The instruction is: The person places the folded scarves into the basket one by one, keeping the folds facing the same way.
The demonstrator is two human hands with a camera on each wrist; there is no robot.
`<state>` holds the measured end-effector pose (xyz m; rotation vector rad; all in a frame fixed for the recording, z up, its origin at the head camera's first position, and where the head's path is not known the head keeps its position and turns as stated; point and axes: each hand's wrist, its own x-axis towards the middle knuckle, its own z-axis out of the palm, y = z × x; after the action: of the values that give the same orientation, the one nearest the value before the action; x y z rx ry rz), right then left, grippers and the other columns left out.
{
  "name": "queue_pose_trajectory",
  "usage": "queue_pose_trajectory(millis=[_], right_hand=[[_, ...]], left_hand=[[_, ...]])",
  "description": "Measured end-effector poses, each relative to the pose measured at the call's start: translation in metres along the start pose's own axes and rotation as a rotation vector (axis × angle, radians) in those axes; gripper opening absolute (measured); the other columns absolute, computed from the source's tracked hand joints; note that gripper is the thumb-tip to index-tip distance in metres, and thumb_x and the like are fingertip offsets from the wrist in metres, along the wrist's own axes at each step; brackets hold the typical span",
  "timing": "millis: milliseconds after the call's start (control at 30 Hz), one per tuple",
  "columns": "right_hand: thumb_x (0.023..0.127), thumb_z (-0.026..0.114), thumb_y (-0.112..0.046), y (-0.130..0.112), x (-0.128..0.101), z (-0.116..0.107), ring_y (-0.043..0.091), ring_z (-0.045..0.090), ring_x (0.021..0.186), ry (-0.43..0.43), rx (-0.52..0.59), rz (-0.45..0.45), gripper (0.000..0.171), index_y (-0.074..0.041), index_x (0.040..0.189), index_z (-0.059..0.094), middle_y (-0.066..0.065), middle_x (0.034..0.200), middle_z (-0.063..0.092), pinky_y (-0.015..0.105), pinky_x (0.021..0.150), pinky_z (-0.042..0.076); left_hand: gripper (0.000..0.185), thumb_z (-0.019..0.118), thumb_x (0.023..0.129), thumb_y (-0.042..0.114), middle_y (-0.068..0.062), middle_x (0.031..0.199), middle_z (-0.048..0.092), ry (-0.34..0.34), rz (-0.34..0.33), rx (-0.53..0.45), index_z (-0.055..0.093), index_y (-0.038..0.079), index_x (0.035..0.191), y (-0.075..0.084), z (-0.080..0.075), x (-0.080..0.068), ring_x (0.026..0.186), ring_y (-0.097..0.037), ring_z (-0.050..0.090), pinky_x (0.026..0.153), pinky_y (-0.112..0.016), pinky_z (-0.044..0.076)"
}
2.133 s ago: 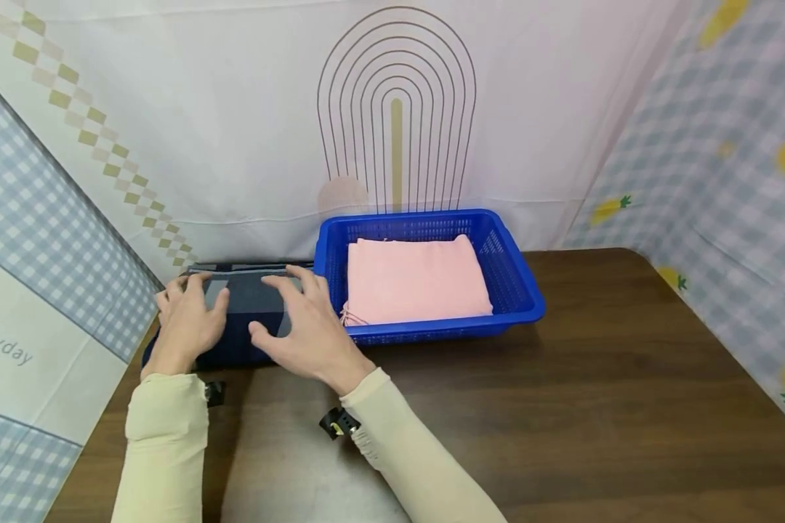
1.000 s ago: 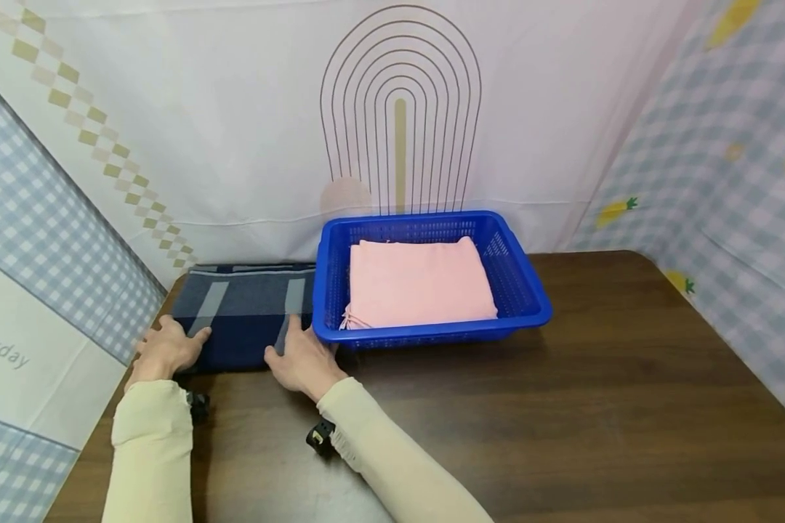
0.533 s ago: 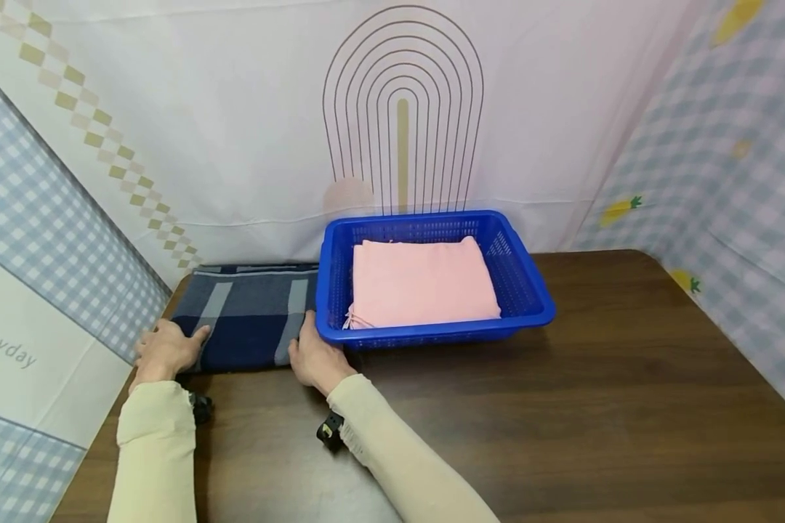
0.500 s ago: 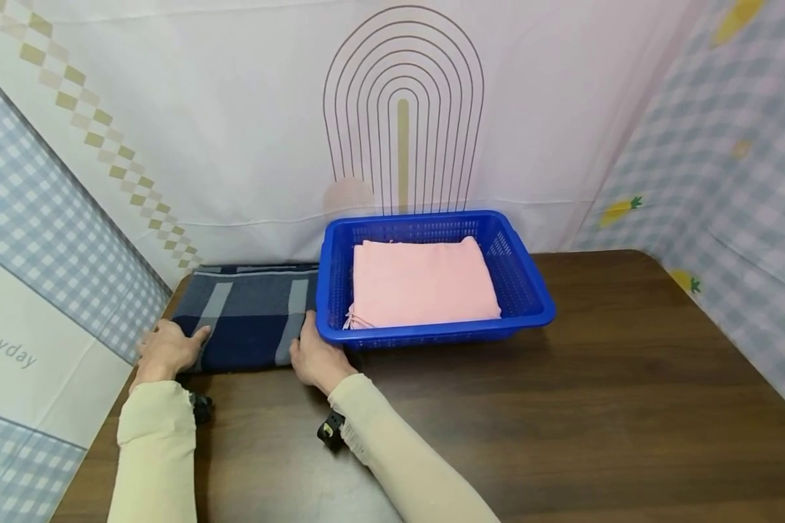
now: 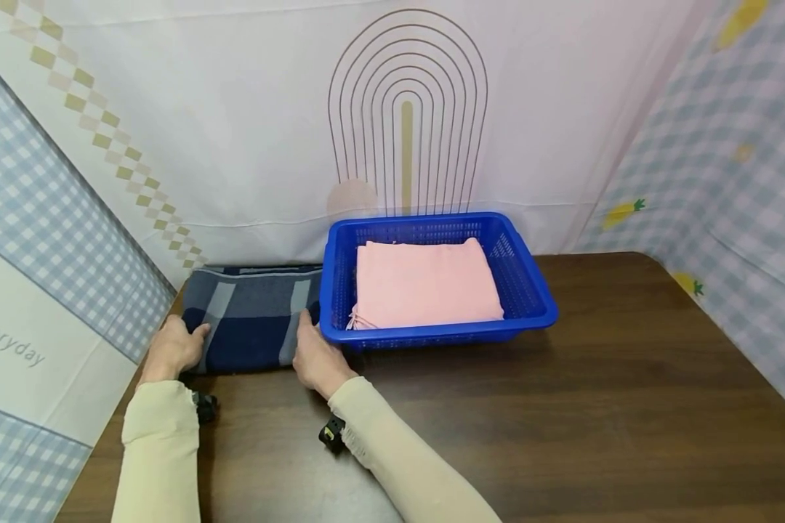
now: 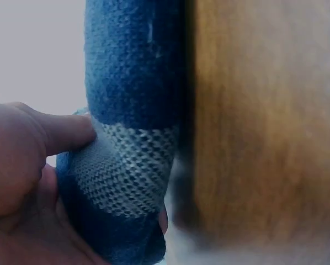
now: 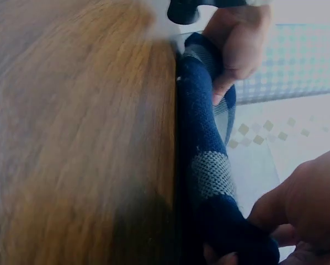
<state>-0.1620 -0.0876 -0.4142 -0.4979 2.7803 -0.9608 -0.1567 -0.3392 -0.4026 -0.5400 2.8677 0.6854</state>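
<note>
A folded plaid scarf [image 5: 248,316], navy and grey knit, lies at the table's back left, its right end against the blue basket. At its left end my left hand [image 5: 172,347] grips the fold; in the left wrist view the thumb [image 6: 71,132] lies on the knit and a fingertip shows past the far side. My right hand [image 5: 319,357] holds the near right corner beside the basket. There the right wrist view shows the thumb [image 7: 270,210] on one face of the scarf [image 7: 212,174] and fingertips curled beneath it.
The blue plastic basket [image 5: 438,333] stands at the back wall, close to my right hand. Inside lies a folded pink cloth [image 5: 428,283] with tassels at its near left corner. Brown wooden tabletop [image 5: 562,407] extends right and forward. Patterned fabric walls [image 5: 235,131] enclose the back and sides.
Both hands came down from above the scarf to its near corners and took hold. The right hand slid right, toward the basket. Just now the scarf's left end has been drawn slightly inward and bunched.
</note>
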Motion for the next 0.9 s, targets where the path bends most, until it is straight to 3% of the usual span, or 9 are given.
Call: queue_pose_trajectory(millis=[100, 233, 333, 500, 567, 667, 900], right_hand=[[0.093, 0.064, 0.000, -0.002, -0.001, 0.001, 0.031, 0.039, 0.148, 0.049, -0.018, -0.030, 0.075, -0.006, 0.160, 0.030, 0.030, 0.161, 0.030, 0.032, 0.113, 0.045], [0.092, 0.064, 0.002, -0.005, -0.002, 0.001, 0.032, 0.042, 0.146, 0.081, -0.026, -0.071, 0.078, -0.008, 0.161, 0.030, 0.029, 0.164, 0.021, 0.030, 0.105, 0.051], [0.090, 0.066, 0.002, -0.007, -0.004, 0.001, 0.032, 0.044, 0.144, 0.099, -0.026, -0.099, 0.081, -0.009, 0.161, 0.029, 0.027, 0.165, 0.021, 0.030, 0.100, 0.053], [0.088, 0.069, 0.001, -0.010, -0.008, 0.001, 0.035, 0.039, 0.145, 0.139, -0.060, -0.162, 0.083, -0.008, 0.161, 0.030, 0.024, 0.161, 0.024, 0.030, 0.109, 0.048], [0.088, 0.070, 0.001, -0.011, -0.009, 0.000, 0.035, 0.043, 0.142, 0.164, -0.084, -0.205, 0.081, -0.006, 0.160, 0.032, 0.025, 0.158, 0.027, 0.030, 0.110, 0.048], [0.089, 0.068, 0.001, -0.013, -0.010, -0.002, 0.034, 0.047, 0.138, 0.199, -0.103, -0.268, 0.079, -0.003, 0.159, 0.032, 0.025, 0.155, 0.029, 0.030, 0.110, 0.047], [0.090, 0.063, 0.005, -0.018, -0.014, -0.012, 0.034, 0.049, 0.137, 0.230, -0.048, -0.322, 0.075, -0.002, 0.158, 0.033, 0.026, 0.155, 0.028, 0.029, 0.109, 0.048]], left_hand=[[0.068, 0.035, 0.109, 0.027, -0.055, 0.138, 0.031, 0.023, 0.019, -0.026, 0.019, -0.030, 0.141, 0.002, 0.000, -0.001, 0.129, -0.068, 0.034, 0.108, -0.068, 0.035], [0.067, 0.034, 0.108, 0.026, -0.057, 0.137, 0.031, 0.070, 0.027, -0.064, 0.017, -0.030, 0.142, 0.007, -0.002, -0.005, 0.128, -0.069, 0.034, 0.108, -0.069, 0.034], [0.065, 0.036, 0.108, 0.025, -0.056, 0.135, 0.034, 0.124, 0.027, -0.082, 0.020, -0.029, 0.141, 0.010, -0.004, -0.009, 0.127, -0.069, 0.036, 0.108, -0.069, 0.034], [0.066, 0.037, 0.107, 0.023, -0.056, 0.135, 0.034, 0.184, 0.036, -0.095, 0.019, -0.028, 0.144, 0.013, -0.011, -0.016, 0.127, -0.069, 0.035, 0.109, -0.070, 0.033], [0.068, 0.036, 0.107, 0.024, -0.057, 0.135, 0.033, 0.200, 0.040, -0.095, 0.015, -0.029, 0.145, 0.013, -0.014, -0.018, 0.126, -0.070, 0.035, 0.109, -0.070, 0.032], [0.064, 0.037, 0.107, 0.024, -0.057, 0.131, 0.036, 0.236, 0.035, -0.109, 0.022, -0.029, 0.139, 0.012, -0.020, -0.023, 0.122, -0.070, 0.037, 0.106, -0.071, 0.033], [0.062, 0.037, 0.107, 0.026, -0.058, 0.127, 0.038, 0.286, 0.035, -0.133, 0.027, -0.028, 0.135, 0.016, -0.033, -0.032, 0.121, -0.071, 0.037, 0.106, -0.070, 0.032]])
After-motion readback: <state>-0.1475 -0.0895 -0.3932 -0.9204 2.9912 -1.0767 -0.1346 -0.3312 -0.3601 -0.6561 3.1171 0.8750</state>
